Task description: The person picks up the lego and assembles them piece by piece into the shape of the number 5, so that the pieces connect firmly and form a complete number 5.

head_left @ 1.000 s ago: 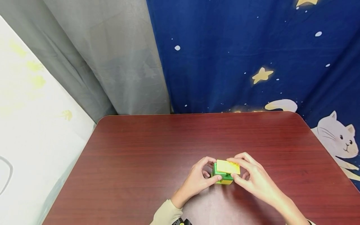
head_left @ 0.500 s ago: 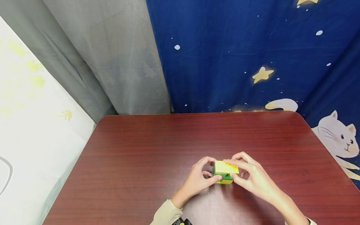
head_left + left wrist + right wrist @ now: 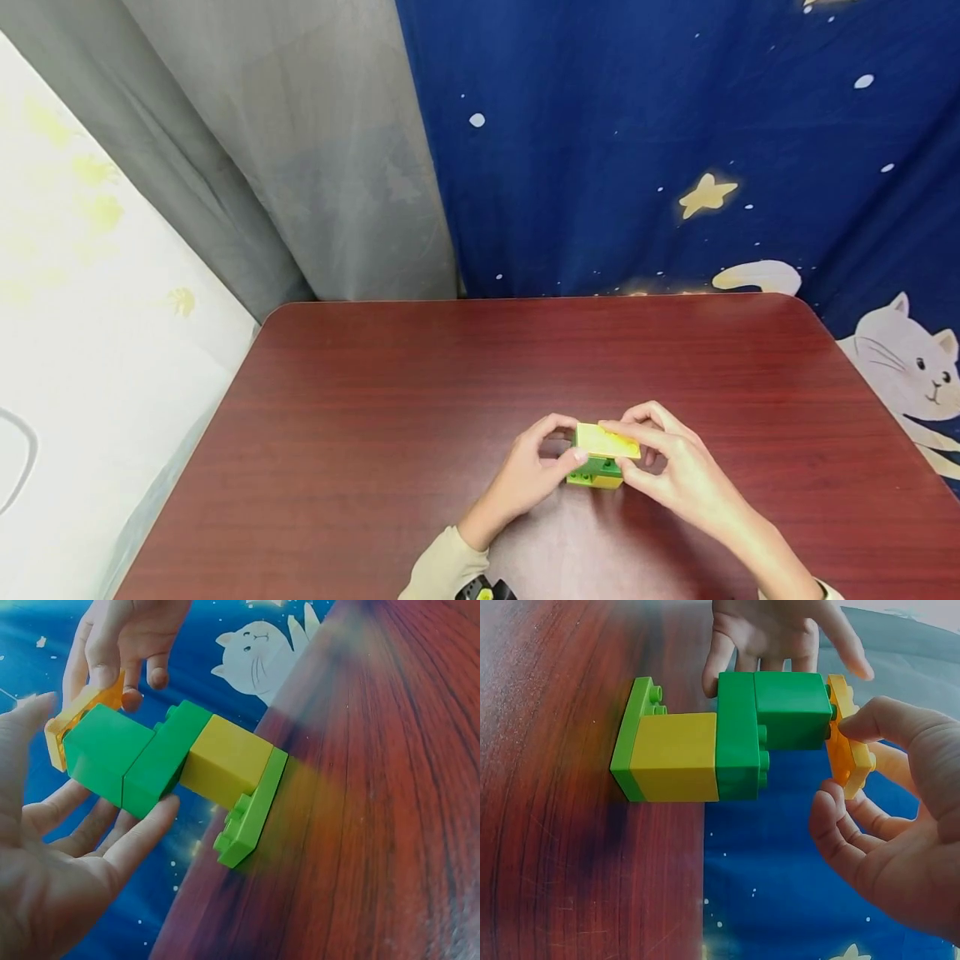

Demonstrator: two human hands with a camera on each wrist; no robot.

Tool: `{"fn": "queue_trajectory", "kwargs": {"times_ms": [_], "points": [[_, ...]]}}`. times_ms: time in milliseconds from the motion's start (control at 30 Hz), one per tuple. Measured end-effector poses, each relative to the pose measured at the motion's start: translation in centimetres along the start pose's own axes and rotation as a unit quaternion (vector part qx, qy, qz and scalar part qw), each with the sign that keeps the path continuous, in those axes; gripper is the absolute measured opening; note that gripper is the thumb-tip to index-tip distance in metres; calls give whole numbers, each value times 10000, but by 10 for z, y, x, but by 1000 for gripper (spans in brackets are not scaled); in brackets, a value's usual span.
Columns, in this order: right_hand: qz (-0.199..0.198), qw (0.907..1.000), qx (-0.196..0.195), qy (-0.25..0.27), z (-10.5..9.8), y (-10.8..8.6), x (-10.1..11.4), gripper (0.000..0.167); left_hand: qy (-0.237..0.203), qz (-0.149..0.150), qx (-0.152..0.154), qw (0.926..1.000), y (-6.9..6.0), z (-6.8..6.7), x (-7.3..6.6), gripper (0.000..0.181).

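Note:
A small tower of toy building bricks stands on the table. Its light green plate (image 3: 632, 739) is at the bottom, under a yellow brick (image 3: 675, 757). Above come a green brick (image 3: 736, 742) and a second green brick (image 3: 791, 709), set off to one side. My right hand (image 3: 675, 467) pinches a thin yellow plate (image 3: 845, 742) between thumb and fingers, slightly tilted against the top studs. Around the green bricks my left hand (image 3: 528, 467) spreads its fingers, one fingertip at the lower green brick. Its thumb stands apart from the bricks in the left wrist view.
The reddish-brown wooden table (image 3: 375, 400) reaches back to a grey curtain (image 3: 360, 167) and a blue curtain (image 3: 570, 150) with stars and a cat. A white sheet (image 3: 112, 333) hangs at the left. A dark strapped device (image 3: 485, 590) sits at the left wrist.
The yellow plate has shifted left over the upper green brick, then slightly back right, in my right hand. My left thumb has moved up off the side of the bricks.

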State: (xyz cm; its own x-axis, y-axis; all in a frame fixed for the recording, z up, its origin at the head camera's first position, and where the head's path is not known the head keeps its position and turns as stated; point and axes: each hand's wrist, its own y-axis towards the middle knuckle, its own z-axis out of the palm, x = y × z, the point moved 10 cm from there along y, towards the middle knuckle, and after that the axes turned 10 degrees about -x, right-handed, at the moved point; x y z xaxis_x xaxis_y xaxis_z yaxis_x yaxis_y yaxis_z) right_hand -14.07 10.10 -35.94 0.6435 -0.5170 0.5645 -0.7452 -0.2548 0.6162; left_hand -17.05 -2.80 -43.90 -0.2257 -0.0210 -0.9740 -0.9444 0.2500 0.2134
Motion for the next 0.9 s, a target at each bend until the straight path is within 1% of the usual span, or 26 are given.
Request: {"fn": "queue_trajectory", "kwargs": {"times_ms": [67, 100, 200, 300, 367, 400, 467, 533, 600, 633, 700, 767, 900], "points": [[4, 10000, -30, -51, -1, 0, 1, 48, 12, -105, -80, 9999, 0, -1, -3, 21], [-8, 10000, -41, -65, -1, -1, 1, 49, 39, -120, -141, 9998, 0, -3, -8, 20], [-89, 9999, -105, -77, -3, -1, 3, 49, -28, -360, -256, 9990, 0, -4, -19, 19], [-167, 9998, -139, -39, -2, -2, 4, 50, -57, -517, -407, 9978, 0, -5, -30, 18], [-185, 9997, -130, -6, -2, -2, 4, 50, -200, -602, -483, 9968, -1, -5, -31, 18], [-198, 9997, -124, 12, -1, -2, 4, 50, -255, -569, -509, 9968, -1, -5, -33, 18], [-203, 9997, -104, 33, 0, -2, 4, 50, -321, -296, -566, 9974, -1, -5, -29, 21], [-188, 9998, -100, 14, 1, -2, 4, 50, -277, 57, -612, 9977, -1, -5, -27, 25], [-186, 9998, -110, 11, 1, -3, 4, 50, -180, 348, -652, 9971, -1, -6, -30, 26], [-174, 9998, -108, 9, 1, -3, 3, 51, -166, 419, -658, 9968, -1, -6, -31, 26], [-166, 9998, -112, 24, 0, -3, 3, 51, -147, 396, -647, 9970, -1, -7, -40, 26], [-168, 9998, -119, 54, 0, -3, 3, 51, -232, 248, -595, 9977, -1, -7, -46, 26], [-148, 9997, -128, 122, 0, -3, 2, 51, -277, 22, -559, 9981, -1, -7, -45, 25]]}}
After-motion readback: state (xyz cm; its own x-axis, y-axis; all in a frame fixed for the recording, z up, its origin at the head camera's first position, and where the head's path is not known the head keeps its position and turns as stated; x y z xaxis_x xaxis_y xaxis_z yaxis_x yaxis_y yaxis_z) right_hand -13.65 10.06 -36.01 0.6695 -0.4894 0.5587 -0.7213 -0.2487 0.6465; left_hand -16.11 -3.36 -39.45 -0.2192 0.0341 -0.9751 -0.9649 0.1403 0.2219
